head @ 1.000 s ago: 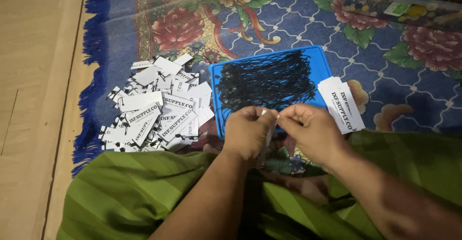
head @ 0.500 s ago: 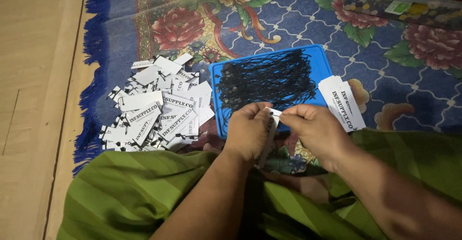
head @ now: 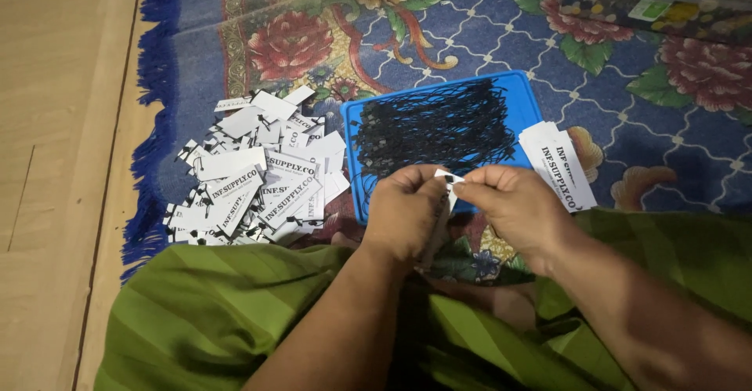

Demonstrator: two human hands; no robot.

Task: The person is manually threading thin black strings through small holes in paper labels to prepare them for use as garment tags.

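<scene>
My left hand [head: 403, 211] and my right hand [head: 513, 207] meet over my lap, both pinching one small white paper tag [head: 446, 191] that hangs down between them with a thin black string. Just beyond my fingers lies a blue tray [head: 525, 97] covered with a heap of black strings [head: 431, 128]. A loose pile of white printed tags [head: 258, 179] is spread on the carpet to the left of the tray. A neat stack of the same tags [head: 560, 164] lies at the tray's right edge, close to my right hand.
I sit on a blue floral carpet [head: 486, 23] with a fringed left border, beside a wooden floor [head: 63, 124]. Green cloth [head: 227, 313] covers my knees at the bottom. A clear plastic packet with colourful contents [head: 658, 3] lies at the top right.
My hands have drawn slightly closer together around the tag, and the tag's top corner now shows between my fingertips. The piles and tray have not moved.
</scene>
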